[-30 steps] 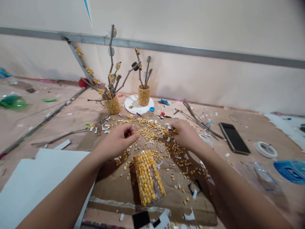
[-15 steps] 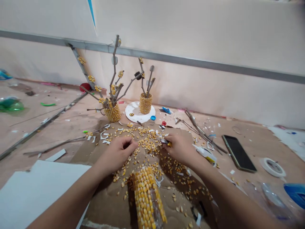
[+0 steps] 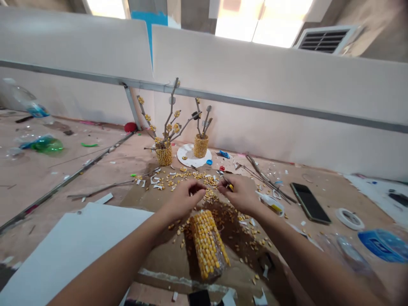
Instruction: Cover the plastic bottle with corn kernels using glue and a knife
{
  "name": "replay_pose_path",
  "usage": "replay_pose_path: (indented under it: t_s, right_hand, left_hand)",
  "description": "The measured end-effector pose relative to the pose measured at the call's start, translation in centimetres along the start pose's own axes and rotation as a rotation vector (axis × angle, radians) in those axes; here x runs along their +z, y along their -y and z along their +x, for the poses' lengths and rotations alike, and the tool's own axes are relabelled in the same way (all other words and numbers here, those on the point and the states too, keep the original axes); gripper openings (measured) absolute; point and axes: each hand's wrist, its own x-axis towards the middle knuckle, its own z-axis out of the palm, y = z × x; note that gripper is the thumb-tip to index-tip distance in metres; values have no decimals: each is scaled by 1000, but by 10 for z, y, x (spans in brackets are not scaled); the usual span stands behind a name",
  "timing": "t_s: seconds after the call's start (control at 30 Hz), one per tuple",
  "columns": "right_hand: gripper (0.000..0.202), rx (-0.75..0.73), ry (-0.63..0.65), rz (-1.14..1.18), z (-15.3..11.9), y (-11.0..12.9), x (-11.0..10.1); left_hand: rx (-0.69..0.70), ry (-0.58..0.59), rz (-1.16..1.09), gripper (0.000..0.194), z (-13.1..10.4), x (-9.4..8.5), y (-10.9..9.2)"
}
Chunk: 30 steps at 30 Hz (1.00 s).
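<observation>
My left hand (image 3: pixel 189 196) hovers over loose corn kernels (image 3: pixel 210 196), thumb and fingers pinched together; what is between them, if anything, is too small to make out. Just to its right, my right hand (image 3: pixel 239 193) is closed around a small grey and yellow piece (image 3: pixel 230 186), mostly hidden by the fingers. Below both hands a clear plastic cylinder covered with rows of corn kernels (image 3: pixel 205 244) lies on the brown cardboard (image 3: pixel 159 255). A bare strip of plastic shows along its right side.
Two kernel-covered pots (image 3: pixel 164 153) with twigs stand at the back, one on a white disc (image 3: pixel 185 159). Dry sticks (image 3: pixel 264 180), a phone (image 3: pixel 310 202), a tape roll (image 3: pixel 349 218) and a glue bottle (image 3: pixel 270 203) lie rightward. White sheets (image 3: pixel 76 246) lie left.
The camera view has tilted up, showing more wall and windows. My left hand has come closer to my right hand, and both remain above the kernels.
</observation>
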Motion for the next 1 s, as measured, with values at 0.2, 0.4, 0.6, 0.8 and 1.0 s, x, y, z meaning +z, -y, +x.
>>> replay_pose_path:
  t_s: [0.2,0.4,0.6,0.8,1.0]
  right_hand:
    - [17,-74,-196,546,-58,34,1]
    - [28,24,-274,718,-69,47,9]
    - [50,-89,-361,392,-68,29,8]
    - [70,-236,-351,43,-74,11,16]
    - [74,-272,-317,-105,-78,13,17]
  left_hand:
    - [161,65,-133,28,-33,16,-24]
    - [124,21,-164,22,-39,17,-30]
    - [106,-30,-183,25,-32,17,-27]
    - [44,65,-244,29,-31,17,-31]
    - [-1,135,-229,30,-34,19,-36]
